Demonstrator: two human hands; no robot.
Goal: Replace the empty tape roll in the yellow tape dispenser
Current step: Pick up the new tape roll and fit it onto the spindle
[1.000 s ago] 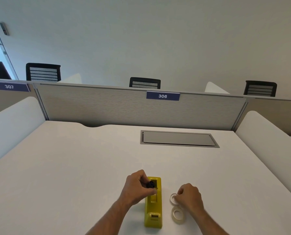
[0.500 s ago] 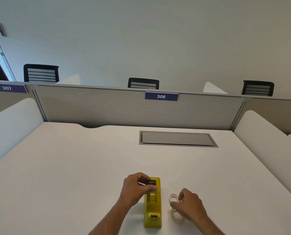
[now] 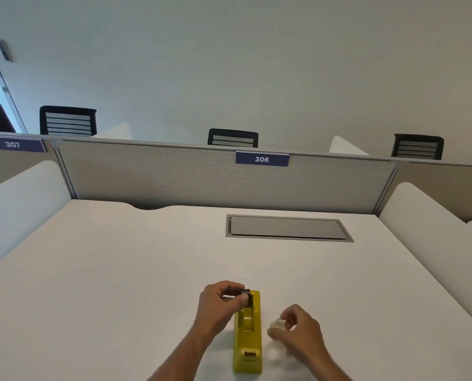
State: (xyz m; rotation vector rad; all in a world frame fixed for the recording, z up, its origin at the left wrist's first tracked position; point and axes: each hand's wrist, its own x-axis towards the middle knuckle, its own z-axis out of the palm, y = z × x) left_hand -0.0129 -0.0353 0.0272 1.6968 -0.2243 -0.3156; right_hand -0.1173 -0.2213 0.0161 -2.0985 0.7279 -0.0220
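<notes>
The yellow tape dispenser [image 3: 247,336] lies lengthwise on the white desk [image 3: 119,270], near its front edge. Its roll well looks empty. My left hand [image 3: 218,306] is at the dispenser's far end, pinching a small dark spindle [image 3: 246,292] just above the well. To the right of the dispenser, my right hand [image 3: 301,334] holds a clear tape roll [image 3: 275,325] in its fingertips, slightly above the desk. The roll is blurred and partly hidden by the fingers.
A grey cable hatch [image 3: 288,228] is set flush into the desk further back. A grey partition [image 3: 174,177] labelled 306 closes the far side, and white side dividers [image 3: 421,215] flank the desk. Black chairs [image 3: 232,137] stand beyond.
My right hand closed on a clear roll lying on the desk and lifted it. My left hand kept hold of the dark spindle at the dispenser's far end and raised it slightly.
</notes>
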